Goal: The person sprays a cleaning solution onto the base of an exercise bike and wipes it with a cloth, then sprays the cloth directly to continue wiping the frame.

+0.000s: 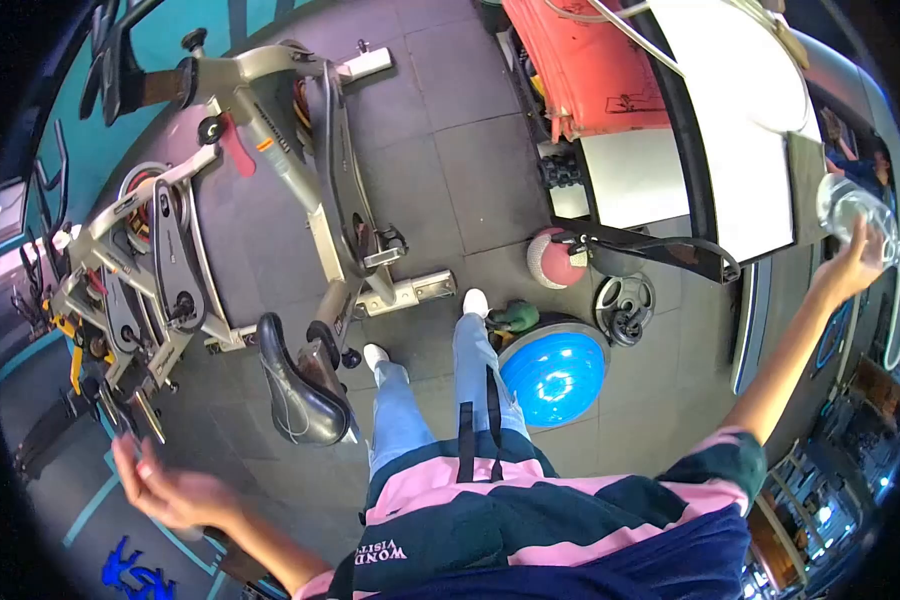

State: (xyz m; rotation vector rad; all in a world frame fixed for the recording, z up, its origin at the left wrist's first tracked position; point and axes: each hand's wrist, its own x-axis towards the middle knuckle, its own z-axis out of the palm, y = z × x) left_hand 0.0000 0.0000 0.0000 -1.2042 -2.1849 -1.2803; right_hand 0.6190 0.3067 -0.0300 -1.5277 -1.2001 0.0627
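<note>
My right hand [854, 262] is raised at the far right, its fingers closed round a clear, see-through plastic item [852, 208]. Its exact kind is hard to make out through the glare. That hand is beside the end of a white-topped surface [735, 130]. Out to the lower left, my left hand [175, 492] hangs in the air with its fingers apart and nothing in it, slightly blurred. Nearest to it is the black saddle [300, 395] of an exercise bike [290, 165], which stands in front of me to the left.
A blue balance dome [555, 378] lies by my foot, close to a green object [513, 317], a pink-and-grey ball [556, 258] and weight plates [624, 308]. Red cloth [605, 75] hangs beside the white surface. Another bike [135, 260] stands further left.
</note>
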